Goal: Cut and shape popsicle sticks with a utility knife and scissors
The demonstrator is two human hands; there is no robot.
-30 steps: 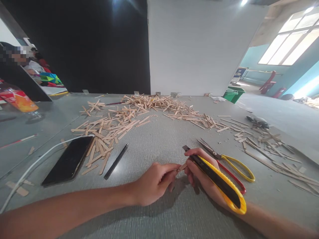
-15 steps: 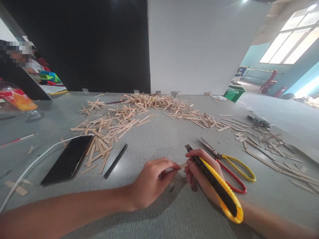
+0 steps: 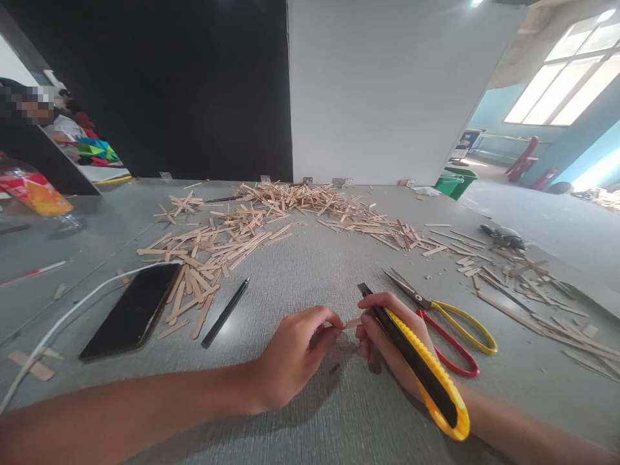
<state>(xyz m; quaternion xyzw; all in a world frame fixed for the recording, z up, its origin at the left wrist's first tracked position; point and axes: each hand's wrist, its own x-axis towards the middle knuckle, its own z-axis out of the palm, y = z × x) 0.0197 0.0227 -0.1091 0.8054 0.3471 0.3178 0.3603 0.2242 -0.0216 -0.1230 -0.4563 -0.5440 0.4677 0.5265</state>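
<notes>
My left hand [image 3: 298, 355] is closed in a pinch at the left end of a small wooden stick [image 3: 352, 323] above the table. The fingers of my right hand [image 3: 387, 329] meet the stick's other end. That same hand grips a yellow and black utility knife [image 3: 419, 365], its short blade tip pointing up and away to the left. Part of the stick is hidden by the fingers. Scissors [image 3: 426, 302] with one yellow and one red handle lie just right of my right hand. A black pen [image 3: 225, 313] rests left of my left hand.
Many wooden sticks [image 3: 252, 219] are heaped in an arc across the grey table [image 3: 310, 271]. More scraps [image 3: 537, 290] lie at right. A phone [image 3: 133, 310] with a white cable [image 3: 77, 307] lies left, near a bottle [image 3: 33, 190]. Black and white panels stand behind.
My left hand has shifted slightly left, and a little more of the stick shows between the hands. The knife in my right hand has moved very slightly left and down.
</notes>
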